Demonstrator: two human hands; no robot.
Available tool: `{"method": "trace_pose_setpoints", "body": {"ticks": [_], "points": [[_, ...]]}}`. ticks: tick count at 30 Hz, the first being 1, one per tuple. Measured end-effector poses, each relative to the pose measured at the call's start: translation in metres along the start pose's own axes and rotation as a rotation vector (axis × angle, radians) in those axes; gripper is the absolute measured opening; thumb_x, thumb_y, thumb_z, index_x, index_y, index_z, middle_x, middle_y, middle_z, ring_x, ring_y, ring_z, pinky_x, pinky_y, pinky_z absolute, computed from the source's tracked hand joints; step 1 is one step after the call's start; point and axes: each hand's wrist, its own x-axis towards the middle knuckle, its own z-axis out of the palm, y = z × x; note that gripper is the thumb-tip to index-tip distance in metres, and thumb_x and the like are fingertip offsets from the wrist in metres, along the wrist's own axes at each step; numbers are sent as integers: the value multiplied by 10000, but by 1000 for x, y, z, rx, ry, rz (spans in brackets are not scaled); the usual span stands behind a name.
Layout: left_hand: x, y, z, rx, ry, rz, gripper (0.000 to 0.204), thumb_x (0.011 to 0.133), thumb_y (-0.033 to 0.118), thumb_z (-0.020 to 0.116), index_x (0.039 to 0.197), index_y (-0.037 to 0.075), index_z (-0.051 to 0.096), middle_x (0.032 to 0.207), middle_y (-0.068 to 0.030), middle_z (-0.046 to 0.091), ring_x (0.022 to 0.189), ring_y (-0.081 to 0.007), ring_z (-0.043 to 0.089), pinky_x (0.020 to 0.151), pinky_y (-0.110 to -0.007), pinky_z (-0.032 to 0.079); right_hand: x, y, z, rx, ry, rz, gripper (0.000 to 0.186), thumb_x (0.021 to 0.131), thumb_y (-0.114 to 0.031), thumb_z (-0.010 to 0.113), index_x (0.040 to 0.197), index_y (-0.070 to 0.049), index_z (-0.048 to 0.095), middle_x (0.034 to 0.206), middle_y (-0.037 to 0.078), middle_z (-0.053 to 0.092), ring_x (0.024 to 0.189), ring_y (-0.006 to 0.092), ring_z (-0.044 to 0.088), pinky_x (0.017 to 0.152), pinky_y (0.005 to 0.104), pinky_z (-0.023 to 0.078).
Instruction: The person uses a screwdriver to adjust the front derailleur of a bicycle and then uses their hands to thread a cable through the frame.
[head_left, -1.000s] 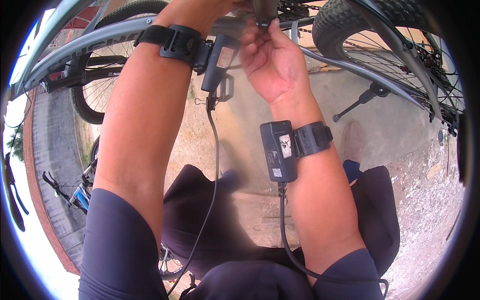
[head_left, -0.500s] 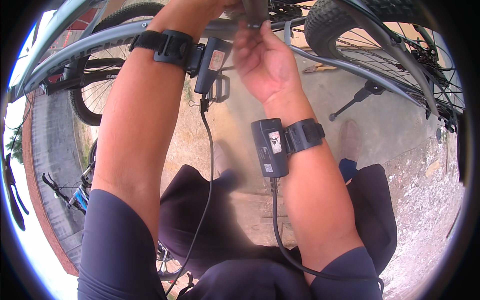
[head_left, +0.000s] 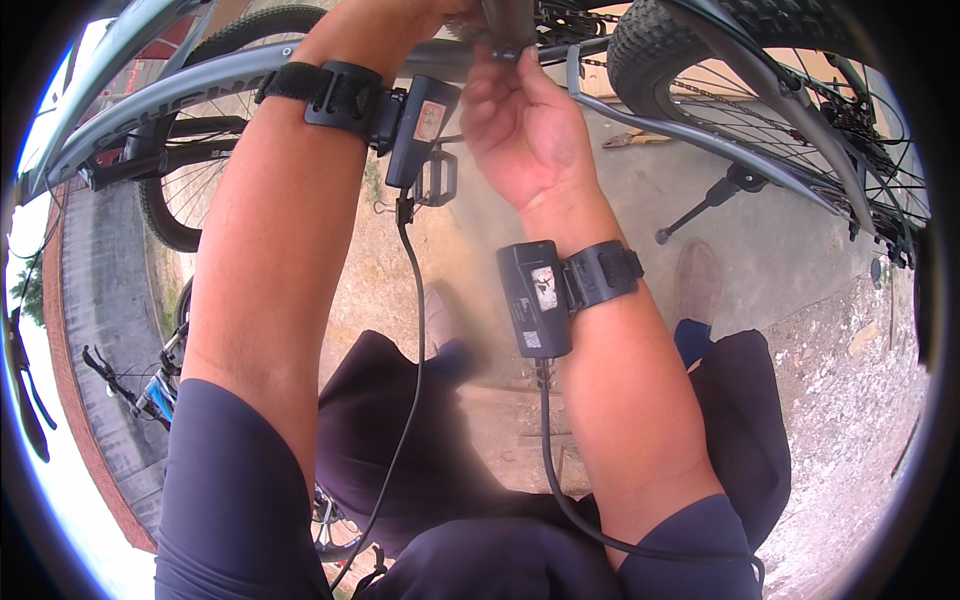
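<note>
A grey bicycle frame (head_left: 215, 88) stretches across the top of the view. My left hand (head_left: 448, 10) reaches up to it beside a thick grey tube (head_left: 510, 25), and the view's upper edge cuts off most of its fingers. Palm up, my right hand (head_left: 530, 140) is raised under that tube's lower end. Its thumb and curled fingers close around a small dark fitting there, too small and blurred to name. A pedal (head_left: 436, 178) hangs just left of this hand.
Right of the hands are a knobby bicycle tyre (head_left: 640, 75) and a kickstand (head_left: 710, 208). Pliers (head_left: 635, 138) with yellowish handles lie on the ground. A blue bicycle (head_left: 155, 395) stands at the left. Cables run from the devices strapped on both wrists.
My right hand and forearm have shifted slightly left and down, with the fingers still at the tube's lower end. My left arm has barely moved.
</note>
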Motion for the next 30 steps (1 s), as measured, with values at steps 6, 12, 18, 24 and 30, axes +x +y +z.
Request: {"method": "trace_pose_setpoints", "body": {"ticks": [6, 12, 18, 24, 30], "points": [[0, 2, -1, 3, 1, 2, 67, 809, 86, 675, 755, 48, 662, 662, -20, 598, 575, -120, 533, 476, -285, 412, 0, 0, 1, 10, -8, -6, 370, 1022, -361, 494, 1006, -5, 595, 826, 50, 581, 740, 171, 567, 643, 265, 477], [-1, 0, -3, 5, 6, 2, 61, 812, 81, 672, 763, 46, 663, 672, -23, 603, 585, -123, 538, 483, -286, 418, -1, 0, 3, -17, 15, -23, 358, 1025, -346, 491, 1005, -2, 588, 831, 56, 581, 729, 173, 561, 639, 266, 474], [-2, 0, -5, 5, 7, 6, 56, 815, 76, 668, 770, 43, 664, 681, -26, 609, 595, -125, 544, 490, -288, 424, -2, 0, 7, -41, 55, -33, 366, 1027, -346, 489, 1004, 8, 580, 833, 61, 582, 730, 170, 557, 640, 256, 474], [-4, 0, -4, 6, 13, 14, 51, 818, 72, 664, 777, 41, 665, 690, -30, 614, 605, -127, 549, 497, -289, 431, -3, -1, 6, -50, 34, -16, 385, 1028, -361, 487, 1002, 11, 582, 828, 56, 578, 729, 161, 553, 635, 249, 472], [-4, 1, -5, 6, 14, 18, 46, 821, 67, 661, 785, 39, 665, 699, -33, 619, 615, -130, 555, 504, -291, 437, -1, -1, 6, -38, 23, -6, 392, 1025, -373, 489, 1004, 8, 585, 816, 45, 574, 724, 157, 547, 628, 248, 464]]}}
